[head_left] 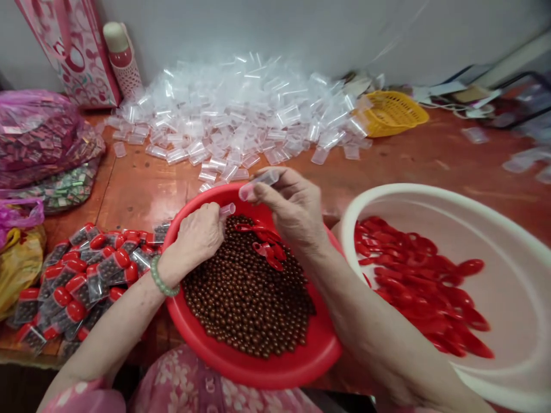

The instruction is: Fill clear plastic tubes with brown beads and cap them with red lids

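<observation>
My left hand [201, 232] is closed around a small clear tube [227, 210] over the left rim of a red basin [275, 376]. Between the thumb and fingers of my right hand [297, 209] is a clear plastic container [259, 184], tilted, above the basin's far side. Brown beads [249, 292] fill much of the basin. Several red plastic pieces [270, 252] lie on the beads, below my right hand. The two held containers are apart.
Clear containers [258, 115] are heaped at the back, beside a yellow basket [394, 112]. Filled red-capped containers [94, 267] lie left. A white basin [508, 287] with red pieces [413, 275] stands right. Plastic bags [38, 137] sit far left.
</observation>
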A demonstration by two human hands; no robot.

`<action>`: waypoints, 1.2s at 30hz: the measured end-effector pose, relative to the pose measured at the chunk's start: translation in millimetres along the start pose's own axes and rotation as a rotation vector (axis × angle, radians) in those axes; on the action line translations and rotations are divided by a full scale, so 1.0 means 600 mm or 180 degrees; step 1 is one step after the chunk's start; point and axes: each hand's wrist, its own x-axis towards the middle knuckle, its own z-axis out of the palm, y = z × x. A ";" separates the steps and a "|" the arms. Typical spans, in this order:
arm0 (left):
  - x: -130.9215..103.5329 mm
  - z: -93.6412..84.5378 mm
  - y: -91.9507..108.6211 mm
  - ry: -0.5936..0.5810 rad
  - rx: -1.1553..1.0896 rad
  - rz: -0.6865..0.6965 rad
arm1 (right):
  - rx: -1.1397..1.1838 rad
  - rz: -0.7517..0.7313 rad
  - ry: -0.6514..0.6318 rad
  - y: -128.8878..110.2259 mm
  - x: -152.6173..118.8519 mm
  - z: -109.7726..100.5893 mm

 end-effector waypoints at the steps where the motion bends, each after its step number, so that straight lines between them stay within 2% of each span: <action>1: 0.001 0.002 -0.002 0.0004 0.0034 0.0055 | -0.0127 0.0026 0.0014 -0.001 0.000 -0.007; 3: 0.001 0.005 -0.007 0.0056 0.0097 0.0199 | -0.0317 0.0254 -0.0213 0.002 -0.002 -0.021; 6: -0.006 0.002 -0.012 0.0025 0.0220 0.0358 | -0.0592 0.0708 -0.0948 0.015 -0.013 -0.045; 8: -0.015 -0.003 -0.014 -0.0102 0.0335 0.0419 | -0.0954 0.0852 -0.1400 0.022 -0.022 -0.059; 11: -0.029 -0.006 -0.017 -0.0385 0.0532 0.0666 | -0.1818 0.0797 -0.2038 0.025 -0.038 -0.066; 14: -0.043 0.001 -0.025 -0.0785 0.0703 0.0967 | -0.2839 0.0608 -0.2695 0.026 -0.052 -0.058; 16: -0.052 0.002 -0.031 -0.0936 0.0854 0.1096 | -0.3409 0.0416 -0.2996 0.030 -0.059 -0.050; 21: -0.065 -0.015 -0.023 -0.0863 0.1211 0.1460 | -0.4489 -0.0048 -0.3156 0.041 -0.068 -0.036; 23: -0.064 -0.015 -0.015 -0.0978 0.1445 0.1509 | -0.4706 -0.0116 -0.3195 0.043 -0.073 -0.034; 26: -0.060 0.002 -0.015 -0.1295 0.1585 0.1609 | -0.4787 -0.0227 -0.3198 0.046 -0.084 -0.037; 29: -0.057 0.020 -0.030 -0.1280 0.1539 0.1843 | -0.4866 -0.0335 -0.3097 0.050 -0.099 -0.044; 32: -0.047 0.018 -0.037 -0.1367 0.1441 0.1764 | -0.5247 -0.0506 -0.3053 0.053 -0.110 -0.050; 36: -0.025 0.003 -0.017 -0.1693 0.1452 0.1515 | -0.5668 -0.0558 -0.3054 0.056 -0.116 -0.052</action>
